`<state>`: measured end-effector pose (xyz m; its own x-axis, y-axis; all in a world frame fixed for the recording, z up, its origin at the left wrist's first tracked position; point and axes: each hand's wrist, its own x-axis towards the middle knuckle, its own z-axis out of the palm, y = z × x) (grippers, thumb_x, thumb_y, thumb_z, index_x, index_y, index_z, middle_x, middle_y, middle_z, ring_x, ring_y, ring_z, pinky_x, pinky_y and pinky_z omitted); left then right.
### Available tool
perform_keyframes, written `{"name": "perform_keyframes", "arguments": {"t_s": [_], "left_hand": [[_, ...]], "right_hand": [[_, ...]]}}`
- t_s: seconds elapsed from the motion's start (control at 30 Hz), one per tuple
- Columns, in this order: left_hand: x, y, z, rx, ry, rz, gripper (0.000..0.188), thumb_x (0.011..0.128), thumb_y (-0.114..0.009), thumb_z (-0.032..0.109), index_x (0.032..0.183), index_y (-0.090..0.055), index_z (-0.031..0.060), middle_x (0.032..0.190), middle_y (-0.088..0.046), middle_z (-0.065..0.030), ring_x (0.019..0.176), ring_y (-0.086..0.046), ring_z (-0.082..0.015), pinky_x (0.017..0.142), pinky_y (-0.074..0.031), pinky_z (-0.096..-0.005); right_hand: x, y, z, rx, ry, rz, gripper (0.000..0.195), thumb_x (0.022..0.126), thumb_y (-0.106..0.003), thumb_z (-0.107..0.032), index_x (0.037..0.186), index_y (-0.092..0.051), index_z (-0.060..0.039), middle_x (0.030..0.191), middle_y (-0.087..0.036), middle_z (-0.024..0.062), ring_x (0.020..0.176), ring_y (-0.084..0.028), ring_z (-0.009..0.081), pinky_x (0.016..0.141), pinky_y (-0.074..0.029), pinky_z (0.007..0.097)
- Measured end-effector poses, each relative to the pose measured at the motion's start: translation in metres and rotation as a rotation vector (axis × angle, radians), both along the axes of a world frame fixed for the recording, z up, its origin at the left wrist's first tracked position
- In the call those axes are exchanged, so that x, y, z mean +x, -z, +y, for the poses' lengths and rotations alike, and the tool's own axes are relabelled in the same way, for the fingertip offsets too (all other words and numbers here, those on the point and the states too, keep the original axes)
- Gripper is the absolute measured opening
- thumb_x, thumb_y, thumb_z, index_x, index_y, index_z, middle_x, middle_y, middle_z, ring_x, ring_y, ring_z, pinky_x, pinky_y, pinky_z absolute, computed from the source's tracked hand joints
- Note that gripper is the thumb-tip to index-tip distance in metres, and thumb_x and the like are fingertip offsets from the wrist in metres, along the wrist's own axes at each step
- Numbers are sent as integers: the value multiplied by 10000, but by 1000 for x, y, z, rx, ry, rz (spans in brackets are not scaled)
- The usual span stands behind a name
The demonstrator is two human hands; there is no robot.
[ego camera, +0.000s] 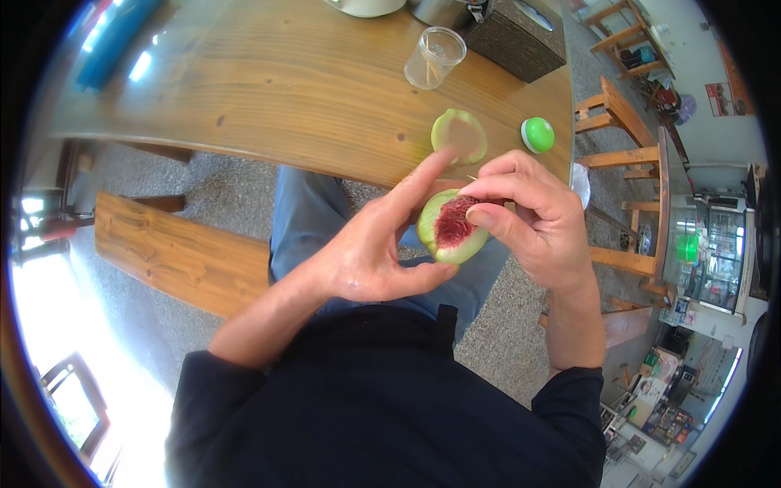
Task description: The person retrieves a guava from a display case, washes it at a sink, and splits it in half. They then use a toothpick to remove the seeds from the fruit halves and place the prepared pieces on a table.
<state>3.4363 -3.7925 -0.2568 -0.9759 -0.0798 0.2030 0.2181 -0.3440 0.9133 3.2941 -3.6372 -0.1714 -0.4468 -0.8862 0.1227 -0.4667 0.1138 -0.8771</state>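
My left hand holds a halved pale green fruit, which looks like a peach, over my lap near the table edge. Its cut side is turned up, with a deep red, ridged hollow in the middle. My right hand pinches a thin pick, apparently a wooden toothpick; only its tip shows above the fingers. The right thumb and fingertips are at the rim of the red hollow. Beyond the left index finger, a pale green rounded shape with a brownish middle appears on the tabletop; whether it is another half or a reflection, I cannot tell.
On the wooden table stand a clear jar of toothpicks, a green-and-white round cap and a dark tissue box. A blue object lies far left. A wooden bench is to the left, wooden chairs to the right.
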Motion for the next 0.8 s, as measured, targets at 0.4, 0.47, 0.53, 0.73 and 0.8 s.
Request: {"name": "perform_keyframes", "arguments": {"t_s": [0.4,0.47,0.53,0.73,0.8], "left_hand": [[-5,8,1,46,9,69,1079,839,-795,-20,1647,-81,2,1549,-449,-186,1408,-471,-253,1187,-383,-399],[-5,11,1,38,-9,76,1079,842,-794,-29,1646,-75,1,1553,-448,-190,1410,-472,-257,1190,-383,-409],[-5,12,1,36,-18,82,1080,843,-792,-36,1645,-70,0,1552,-451,-192,1410,-477,-262,1191,-385,-417],[-7,14,0,-10,-38,125,1086,841,-790,-47,1645,-61,0,1539,-467,-196,1398,-495,-270,1188,-392,-420],[-7,13,0,-11,-41,115,1090,839,-792,-46,1644,-59,-1,1537,-470,-196,1394,-499,-270,1188,-392,-419]], "right_hand": [[3,1,0,-109,126,-338,134,967,-699,-9,1075,-719,68,1050,-670,83,960,-648,132,835,-524,250],[2,0,0,-127,130,-352,134,970,-694,-9,1077,-717,69,1052,-672,83,968,-647,133,839,-522,246],[1,0,2,-142,142,-346,136,975,-693,-20,1078,-718,66,1050,-672,79,959,-651,129,839,-523,240],[-3,3,9,-155,206,-390,147,993,-697,-84,1055,-731,44,976,-667,40,804,-589,74,702,-471,213],[-5,6,10,-140,217,-392,153,997,-698,-104,1040,-735,38,939,-662,27,753,-554,61,656,-441,210]]}}
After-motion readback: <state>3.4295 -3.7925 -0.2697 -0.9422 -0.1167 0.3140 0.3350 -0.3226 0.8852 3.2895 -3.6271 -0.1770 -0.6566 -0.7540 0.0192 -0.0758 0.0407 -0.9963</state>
